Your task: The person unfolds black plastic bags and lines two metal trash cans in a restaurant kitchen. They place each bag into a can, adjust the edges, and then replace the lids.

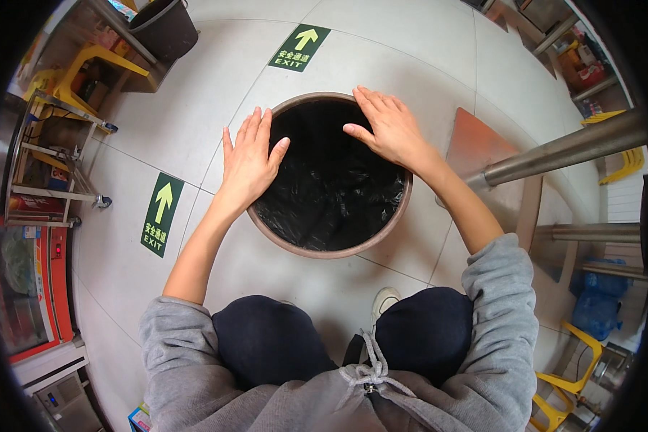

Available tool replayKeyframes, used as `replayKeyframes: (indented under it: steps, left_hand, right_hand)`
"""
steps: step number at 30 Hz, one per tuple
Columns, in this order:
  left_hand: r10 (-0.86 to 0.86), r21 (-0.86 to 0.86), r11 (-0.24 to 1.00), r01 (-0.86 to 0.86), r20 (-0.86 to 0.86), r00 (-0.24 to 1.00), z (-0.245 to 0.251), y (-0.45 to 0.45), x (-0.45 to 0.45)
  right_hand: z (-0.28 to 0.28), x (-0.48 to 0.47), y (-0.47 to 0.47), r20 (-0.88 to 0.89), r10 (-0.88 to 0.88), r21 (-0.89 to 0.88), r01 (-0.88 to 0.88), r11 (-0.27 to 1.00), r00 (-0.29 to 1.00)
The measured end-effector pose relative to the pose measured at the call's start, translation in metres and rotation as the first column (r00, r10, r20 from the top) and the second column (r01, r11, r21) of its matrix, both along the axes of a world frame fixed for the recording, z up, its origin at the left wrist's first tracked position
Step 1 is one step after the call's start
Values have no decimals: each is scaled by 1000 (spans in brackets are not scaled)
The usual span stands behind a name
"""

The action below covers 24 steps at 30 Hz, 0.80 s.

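A round bin with a brownish rim (pixel 332 254) stands on the floor in front of my knees. Inside it, a black plastic bag (pixel 329 183) lines the wall and bottom; no rim of the bag shows folded over the outside. My left hand (pixel 252 156) lies flat at the bin's left edge, fingers spread and thumb over the opening. On the far right edge rests my right hand (pixel 389 127), its fingers extended and its thumb pointing inward. Neither hand grips anything. Whether the palms press on the rim is hidden beneath them.
Green exit floor stickers (pixel 301 47) mark the tiles. A wheeled metal cart (pixel 59 191) and a red-framed cabinet (pixel 59 291) stand left, a dark bucket (pixel 164 29) at upper left. To the right are metal table legs (pixel 567 148), blue water bottles (pixel 599 297) and a yellow stool (pixel 578 372).
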State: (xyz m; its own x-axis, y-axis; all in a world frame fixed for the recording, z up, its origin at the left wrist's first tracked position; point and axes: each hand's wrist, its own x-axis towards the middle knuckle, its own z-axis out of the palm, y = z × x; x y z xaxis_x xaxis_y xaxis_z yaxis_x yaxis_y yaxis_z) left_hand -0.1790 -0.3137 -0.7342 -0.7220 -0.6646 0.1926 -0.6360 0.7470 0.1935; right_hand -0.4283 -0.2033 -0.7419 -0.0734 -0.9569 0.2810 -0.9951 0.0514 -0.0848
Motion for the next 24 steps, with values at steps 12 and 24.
replayKeyframes:
  steps: [12,24]
  left_hand:
    - [39,211,977,20,-272,962,-10,-5,-3]
    - [-392,122,899,420,-202,897,1,90,5]
  right_hand:
    - [-17,-2,0,248,60,-283,13,959,967]
    - [8,76,78,257,309,-171,-272,947,916]
